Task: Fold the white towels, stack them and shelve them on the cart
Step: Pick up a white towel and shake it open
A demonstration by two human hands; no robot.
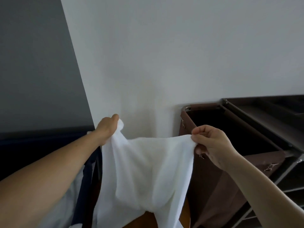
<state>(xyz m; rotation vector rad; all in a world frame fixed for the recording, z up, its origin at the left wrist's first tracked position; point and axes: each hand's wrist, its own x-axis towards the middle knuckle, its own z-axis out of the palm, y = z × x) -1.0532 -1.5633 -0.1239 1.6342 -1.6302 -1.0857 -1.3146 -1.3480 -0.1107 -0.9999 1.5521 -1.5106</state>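
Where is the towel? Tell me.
Head view, centre: the towel hangs between the left hand and right hand, left of the brown bag.

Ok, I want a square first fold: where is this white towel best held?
By its top edge, one corner per hand, each coming in from its own side. The towel hangs freely below that edge, so its weight pulls it flat. The right hand pinches the edge; the left hand holds a bunched corner, probably worth spreading.
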